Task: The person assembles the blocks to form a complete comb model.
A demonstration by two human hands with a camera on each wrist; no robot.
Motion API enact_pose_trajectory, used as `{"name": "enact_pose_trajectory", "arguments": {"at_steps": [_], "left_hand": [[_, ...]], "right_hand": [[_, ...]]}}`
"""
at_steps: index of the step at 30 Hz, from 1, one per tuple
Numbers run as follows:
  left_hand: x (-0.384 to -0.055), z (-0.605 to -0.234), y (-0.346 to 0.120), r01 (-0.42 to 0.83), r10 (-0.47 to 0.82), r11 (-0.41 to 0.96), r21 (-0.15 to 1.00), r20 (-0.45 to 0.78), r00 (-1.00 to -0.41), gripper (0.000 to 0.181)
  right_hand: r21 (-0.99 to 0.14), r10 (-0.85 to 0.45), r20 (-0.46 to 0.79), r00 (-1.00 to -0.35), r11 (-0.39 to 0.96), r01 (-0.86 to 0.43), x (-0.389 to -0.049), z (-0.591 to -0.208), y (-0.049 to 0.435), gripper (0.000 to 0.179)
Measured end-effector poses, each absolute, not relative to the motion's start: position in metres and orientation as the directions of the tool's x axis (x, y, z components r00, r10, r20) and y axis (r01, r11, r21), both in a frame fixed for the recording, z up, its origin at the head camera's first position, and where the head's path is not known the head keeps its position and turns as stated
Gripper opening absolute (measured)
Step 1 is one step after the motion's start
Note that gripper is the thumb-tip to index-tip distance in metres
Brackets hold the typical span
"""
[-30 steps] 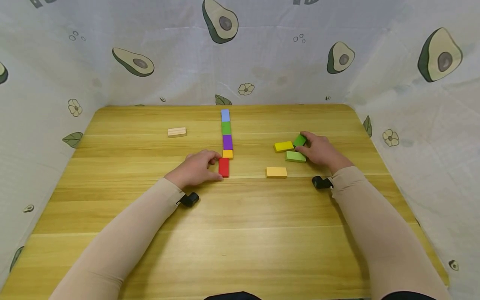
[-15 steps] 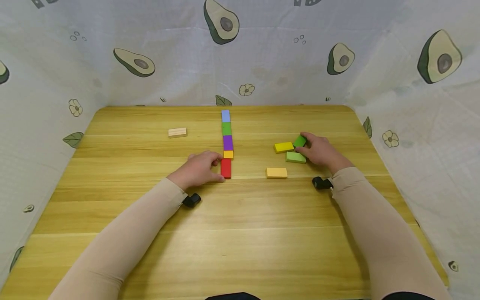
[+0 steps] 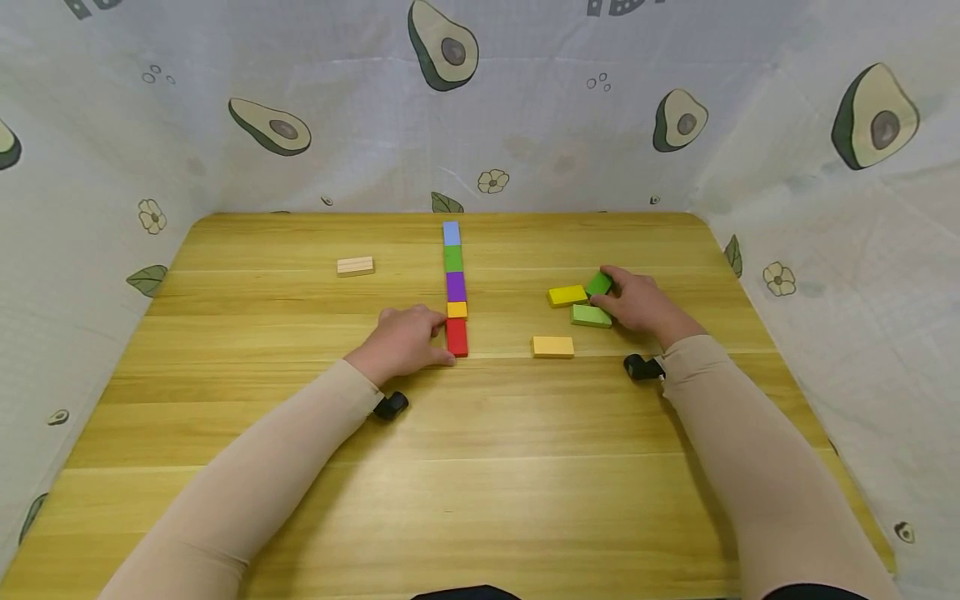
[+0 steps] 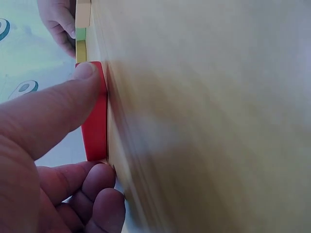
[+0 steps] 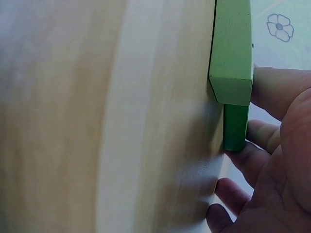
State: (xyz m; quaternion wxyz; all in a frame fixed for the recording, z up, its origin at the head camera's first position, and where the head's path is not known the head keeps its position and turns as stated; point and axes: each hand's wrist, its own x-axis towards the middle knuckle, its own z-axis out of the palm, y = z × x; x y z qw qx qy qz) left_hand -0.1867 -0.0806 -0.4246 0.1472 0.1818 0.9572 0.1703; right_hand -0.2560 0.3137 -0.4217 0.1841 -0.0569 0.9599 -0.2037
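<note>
I make out a plain beige left sleeve [image 3: 240,483] at eight o'clock and a matching right sleeve [image 3: 761,467] at four, its end creased. Each wrist carries a small rounded black device [image 3: 641,367]; a black curved edge [image 3: 465,593] shows at six.

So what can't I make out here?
Head: some fingers of the right hand, hidden beneath it.
Left wrist: part of the red block, behind the left hand.
Right wrist: one end of the light green block, cut off by the top edge; part of the dark green block, behind that block.
</note>
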Motion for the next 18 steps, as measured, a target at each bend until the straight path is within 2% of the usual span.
{"name": "enact_pose_trajectory", "arguments": {"at_steps": [6,18], "left_hand": [[-0.1872,-0.4243,-0.078,0.3,0.398,0.878,0.374,-0.219,-0.891,0.05],[-0.1894,-0.4262,-0.0788,0.293,0.394,0.876,0.384,-0.216,-0.893,0.053]], "right_hand": [[-0.413,-0.187,-0.329,-0.926,0.91,-0.037,-0.2559,-0.4227,0.3149,0.078],[-0.409,-0.182,-0.329,-0.927,0.912,-0.033,-0.2559,-0.4228,0.3145,0.078]]}}
